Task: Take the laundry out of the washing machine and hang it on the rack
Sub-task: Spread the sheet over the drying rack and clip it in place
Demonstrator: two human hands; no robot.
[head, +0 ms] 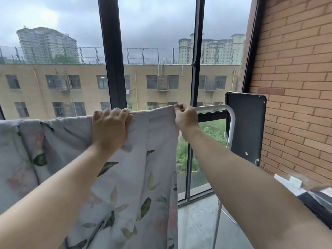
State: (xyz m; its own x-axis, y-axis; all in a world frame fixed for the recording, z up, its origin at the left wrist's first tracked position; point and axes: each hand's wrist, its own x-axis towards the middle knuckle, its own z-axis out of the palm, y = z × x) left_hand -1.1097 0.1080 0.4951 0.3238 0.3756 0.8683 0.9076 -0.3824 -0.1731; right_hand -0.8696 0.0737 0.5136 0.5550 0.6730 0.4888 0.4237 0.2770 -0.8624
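A pale sheet with green leaves and pink flowers [136, 177] hangs over the top bar of a white drying rack [228, 112] in front of the window. My left hand [109, 128] grips the sheet's top fold with fingers curled over the bar. My right hand [186, 117] pinches the sheet's right top corner against the bar. The bar under the sheet is hidden; only its right end and curved corner show. The washing machine is not in view.
Tall black-framed windows [113, 69] stand right behind the rack. A dark panel [246, 126] leans against the brick wall [296, 87] on the right. Something black and white, blurred, sits at the lower right [314, 196]. Grey floor tiles [197, 223] lie below the rack.
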